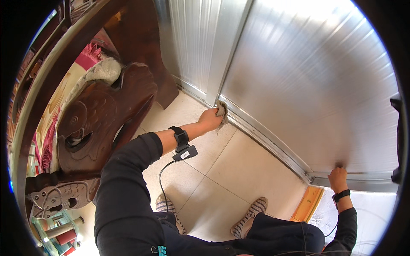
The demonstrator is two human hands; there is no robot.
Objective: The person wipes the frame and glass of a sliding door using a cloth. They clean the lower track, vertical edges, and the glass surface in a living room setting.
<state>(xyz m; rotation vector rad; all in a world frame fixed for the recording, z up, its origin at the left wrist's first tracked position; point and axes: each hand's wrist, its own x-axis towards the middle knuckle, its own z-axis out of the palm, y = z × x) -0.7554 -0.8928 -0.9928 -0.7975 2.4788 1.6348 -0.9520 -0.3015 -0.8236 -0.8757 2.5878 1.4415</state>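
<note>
My left hand [211, 120] grips a crumpled grey-brown cloth [221, 110] at the foot of a silvery ribbed sliding door. The cloth is against the metal bottom track [266, 138], beside the upright metal frame bar [229, 52]. My right hand [338, 180] is curled into a fist against the lower part of the large door panel [301, 80], near its bottom rail; nothing shows in it. A black strap with a cabled device [185, 153] is around my left wrist, and another black strap [342, 194] around my right.
Close on the left stands a dark carved wooden seat [96, 118] with a fish-shaped armrest and a fringed cover [61, 96]. Pale tiles [238, 169] form the floor under my striped shoes [251, 216]. A wooden strip [307, 204] lies by the door's right corner.
</note>
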